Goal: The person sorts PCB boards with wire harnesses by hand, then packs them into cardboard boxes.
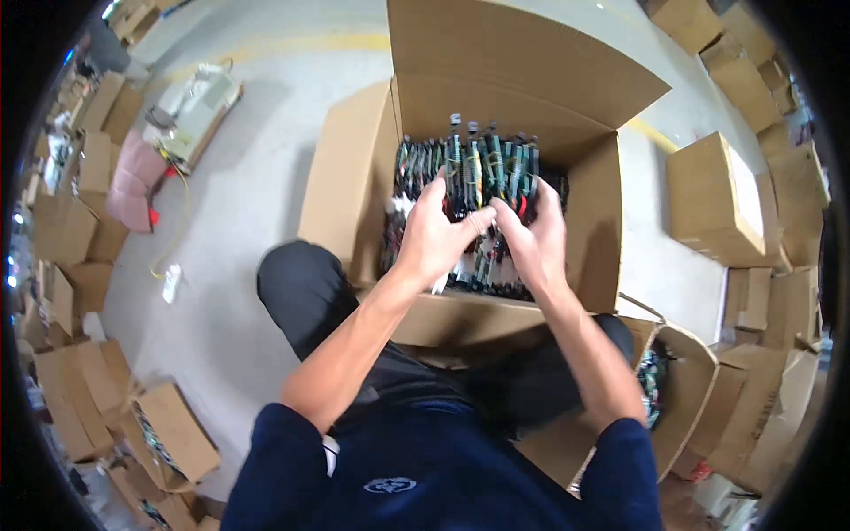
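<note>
A large open cardboard box (595, 199) stands in front of my knees with its flaps folded out. Upright rows of thin, dark, shiny packets (416, 168) fill it; their exact kind is too small to tell. At the middle, a bundle of thin packets (491, 168) rises above the rows, with what look like yellowish bands around it. My left hand (431, 234) grips the bundle's left side, and my right hand (537, 243) grips its right side. Both thumbs meet at the near face. The fingertips are partly hidden behind the packets.
Another open carton (686, 380) with packets sits by my right knee. A closed carton (713, 199) stands farther right. On the left floor are a pale machine (197, 111), a pink bag-like thing (133, 186) and a power strip (172, 283) on a cord. Cartons line both sides.
</note>
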A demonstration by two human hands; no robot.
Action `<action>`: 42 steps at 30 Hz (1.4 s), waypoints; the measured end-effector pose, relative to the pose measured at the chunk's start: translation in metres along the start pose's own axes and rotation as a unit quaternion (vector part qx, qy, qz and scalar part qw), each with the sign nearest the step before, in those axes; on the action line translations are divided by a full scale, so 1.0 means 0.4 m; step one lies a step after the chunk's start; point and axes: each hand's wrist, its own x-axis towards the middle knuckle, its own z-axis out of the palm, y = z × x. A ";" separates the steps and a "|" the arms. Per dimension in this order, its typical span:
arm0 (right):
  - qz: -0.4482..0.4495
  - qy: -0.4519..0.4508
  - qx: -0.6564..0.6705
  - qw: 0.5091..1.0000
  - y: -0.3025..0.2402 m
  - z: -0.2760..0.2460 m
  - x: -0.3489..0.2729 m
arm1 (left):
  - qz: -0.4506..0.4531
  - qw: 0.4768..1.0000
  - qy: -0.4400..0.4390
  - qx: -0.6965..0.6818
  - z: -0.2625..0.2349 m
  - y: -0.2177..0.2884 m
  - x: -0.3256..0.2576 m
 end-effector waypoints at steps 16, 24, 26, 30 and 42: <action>0.159 -0.108 -0.015 0.981 0.616 0.425 0.137 | -0.331 0.932 0.143 -0.040 -0.161 -0.683 0.256; 0.176 -0.202 -0.138 0.954 0.650 0.407 0.114 | -0.259 0.925 0.077 0.269 -0.177 -0.746 0.214; 0.119 -0.142 -0.156 0.970 0.656 0.408 0.112 | -0.252 0.920 0.071 0.291 -0.176 -0.742 0.231; 0.107 -0.145 -0.130 0.975 0.615 0.408 0.120 | -0.302 0.923 0.095 0.219 -0.208 -0.726 0.241; 0.074 -0.112 -0.134 0.982 0.647 0.419 0.095 | -0.227 0.919 0.174 0.272 -0.210 -0.738 0.235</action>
